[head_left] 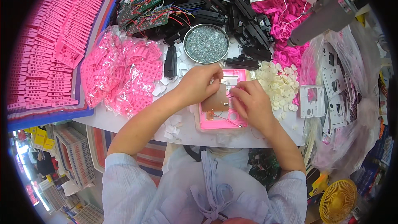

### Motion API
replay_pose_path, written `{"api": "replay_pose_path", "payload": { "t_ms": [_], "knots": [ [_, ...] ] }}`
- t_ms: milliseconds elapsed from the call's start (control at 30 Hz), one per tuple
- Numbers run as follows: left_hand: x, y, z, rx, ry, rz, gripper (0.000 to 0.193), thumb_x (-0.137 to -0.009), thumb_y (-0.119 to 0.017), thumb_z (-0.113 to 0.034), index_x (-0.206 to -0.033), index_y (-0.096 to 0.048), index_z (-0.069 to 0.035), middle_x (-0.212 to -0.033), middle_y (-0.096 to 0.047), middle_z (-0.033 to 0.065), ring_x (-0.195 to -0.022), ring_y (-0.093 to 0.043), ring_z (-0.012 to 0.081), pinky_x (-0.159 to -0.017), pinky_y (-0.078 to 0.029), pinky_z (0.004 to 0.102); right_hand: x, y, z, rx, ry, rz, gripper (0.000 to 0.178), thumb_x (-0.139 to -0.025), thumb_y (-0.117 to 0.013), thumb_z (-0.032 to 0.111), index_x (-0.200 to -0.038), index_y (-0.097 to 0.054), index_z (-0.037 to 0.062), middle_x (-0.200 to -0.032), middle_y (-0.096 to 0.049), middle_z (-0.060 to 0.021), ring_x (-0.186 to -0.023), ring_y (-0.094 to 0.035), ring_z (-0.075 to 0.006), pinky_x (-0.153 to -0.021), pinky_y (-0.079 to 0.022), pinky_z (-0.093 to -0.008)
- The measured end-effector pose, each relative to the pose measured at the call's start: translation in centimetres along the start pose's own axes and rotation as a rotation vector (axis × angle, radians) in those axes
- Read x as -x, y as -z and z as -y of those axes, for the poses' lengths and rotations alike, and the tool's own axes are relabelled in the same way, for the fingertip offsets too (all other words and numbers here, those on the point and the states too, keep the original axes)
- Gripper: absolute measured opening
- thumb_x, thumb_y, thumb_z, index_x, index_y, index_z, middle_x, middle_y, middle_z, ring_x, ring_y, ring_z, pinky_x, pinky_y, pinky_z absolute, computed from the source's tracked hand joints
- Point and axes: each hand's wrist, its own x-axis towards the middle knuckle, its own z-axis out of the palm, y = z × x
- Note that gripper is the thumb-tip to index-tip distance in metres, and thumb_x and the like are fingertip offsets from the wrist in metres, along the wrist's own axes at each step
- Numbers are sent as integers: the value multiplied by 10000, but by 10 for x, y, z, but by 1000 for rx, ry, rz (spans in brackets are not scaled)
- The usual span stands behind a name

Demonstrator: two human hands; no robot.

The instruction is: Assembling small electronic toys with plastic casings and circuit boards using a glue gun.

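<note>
Pink plastic casing point(219, 124) lies near front edge of white table point(265, 140), brown board point(216, 101) over its left middle. Step in hand looks like fitting board into casing; next move probably calls for steady board, light touch. Left hand point(200, 84): fingers curled, narrow gap, by board's top edge. Right hand point(253, 101): fingers bent at board's right edge. Whether either grips board, cannot tell.

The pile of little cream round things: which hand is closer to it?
Right. The right hand is just left of the cream discs. The left hand is farther left, its fingers by the pink case.
</note>
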Motion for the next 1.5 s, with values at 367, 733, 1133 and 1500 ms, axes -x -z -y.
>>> {"api": "replay_pose_path", "payload": {
  "t_ms": [367,733,1133,1500],
  "knots": [
    [-3,-16,7,-101,-196,-90,122,-828,-720,-139,-903,-670,-56,-817,-657,111,-764,-648,294,-670,-506,395,-1,3,0,6,-16,25,184,-781,-722,100,-961,-708,63,-1004,-630,-70,-919,-602,-272,-725,-529,-383],
    [-29,-6,-10,-336,-168,274,131,-786,-667,-185,-824,-676,-60,-822,-662,119,-800,-664,330,-697,-517,441,3,12,2,-63,-10,33,233,-787,-724,87,-1016,-697,59,-1066,-621,-93,-969,-595,-293,-779,-528,-385],
    [-52,-7,-18,-486,-82,431,97,-810,-635,-148,-829,-699,-78,-856,-695,121,-844,-679,334,-736,-530,455,5,27,-5,-52,-7,34,241,-787,-735,95,-1023,-700,59,-1094,-626,-101,-973,-588,-296,-797,-521,-382],
    [-59,-10,-38,-725,-65,453,128,-752,-712,-161,-830,-755,-68,-881,-717,160,-855,-704,358,-671,-564,463,-4,9,3,62,66,53,203,-787,-731,123,-979,-722,57,-1034,-633,-86,-959,-586,-289,-733,-536,-392]
  ]
}}
